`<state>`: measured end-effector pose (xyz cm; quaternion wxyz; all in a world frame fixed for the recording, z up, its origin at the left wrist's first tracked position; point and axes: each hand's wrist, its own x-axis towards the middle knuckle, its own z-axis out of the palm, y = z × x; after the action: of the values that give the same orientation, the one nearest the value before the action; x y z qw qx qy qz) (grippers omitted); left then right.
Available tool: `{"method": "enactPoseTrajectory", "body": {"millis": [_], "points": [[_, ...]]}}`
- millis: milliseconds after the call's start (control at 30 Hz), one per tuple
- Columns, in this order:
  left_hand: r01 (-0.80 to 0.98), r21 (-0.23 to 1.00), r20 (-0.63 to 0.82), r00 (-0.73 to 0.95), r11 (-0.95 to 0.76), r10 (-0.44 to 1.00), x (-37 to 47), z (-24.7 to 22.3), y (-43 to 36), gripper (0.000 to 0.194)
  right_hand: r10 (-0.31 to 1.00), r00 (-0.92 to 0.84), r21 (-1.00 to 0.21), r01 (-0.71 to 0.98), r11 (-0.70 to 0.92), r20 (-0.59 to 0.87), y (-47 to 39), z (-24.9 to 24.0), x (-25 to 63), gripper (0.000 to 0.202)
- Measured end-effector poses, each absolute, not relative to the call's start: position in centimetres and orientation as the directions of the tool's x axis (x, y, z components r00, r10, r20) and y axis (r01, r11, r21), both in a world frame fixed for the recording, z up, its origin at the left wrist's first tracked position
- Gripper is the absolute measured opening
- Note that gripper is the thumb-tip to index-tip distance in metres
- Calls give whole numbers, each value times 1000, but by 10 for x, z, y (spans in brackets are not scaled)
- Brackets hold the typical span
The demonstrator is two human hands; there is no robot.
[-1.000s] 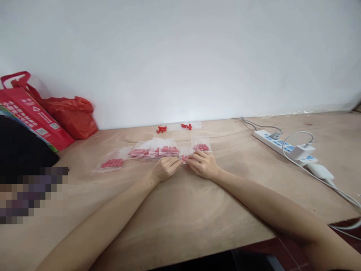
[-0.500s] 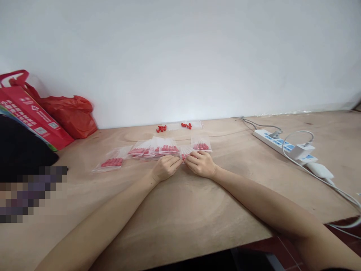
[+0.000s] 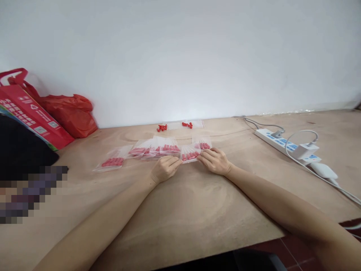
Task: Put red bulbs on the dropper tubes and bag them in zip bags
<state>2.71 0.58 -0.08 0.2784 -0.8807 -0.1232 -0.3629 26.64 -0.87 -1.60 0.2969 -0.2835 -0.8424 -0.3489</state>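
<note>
Between my hands lies a small clear zip bag (image 3: 190,155) with a row of red pieces inside, its near edge toward me. My left hand (image 3: 166,168) is closed, pinching the bag's near left corner. At the near right corner my right hand (image 3: 215,161) pinches the same edge, fingers closed. Behind my right hand sits another filled zip bag (image 3: 202,143). To the left, several filled bags overlap in a pile (image 3: 153,147), and one more filled bag (image 3: 112,162) lies at its left end.
Loose red pieces (image 3: 162,128) lie near the wall, beside a flat clear bag (image 3: 175,125). A white power strip (image 3: 270,137) with plugs and cables occupies the right side. Red bags (image 3: 75,114) and a dark item (image 3: 22,150) stand at the left.
My right hand has slid right along the bag's near edge, uncovering the red pieces in it. My left hand has stayed at the left corner.
</note>
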Motion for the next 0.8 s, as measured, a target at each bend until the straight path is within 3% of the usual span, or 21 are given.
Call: {"method": "enactPoseTrajectory", "body": {"millis": [300, 567, 700, 800], "points": [[438, -336, 733, 677, -834, 60, 24, -4, 7, 12, 293, -579, 366, 755, 544, 761, -10, -17, 273, 30], [440, -322, 719, 689, -838, 86, 26, -3, 8, 11, 322, -608, 292, 696, 656, 726, -2, -19, 260, 19], [581, -262, 711, 656, -770, 253, 24, 2, 6, 38, 204, -617, 387, 682, 621, 760, 14, -17, 253, 23], [701, -216, 723, 583, -680, 371, 18, 6, 7, 39, 166, -575, 402, 722, 563, 801, 30, -6, 254, 23]]}}
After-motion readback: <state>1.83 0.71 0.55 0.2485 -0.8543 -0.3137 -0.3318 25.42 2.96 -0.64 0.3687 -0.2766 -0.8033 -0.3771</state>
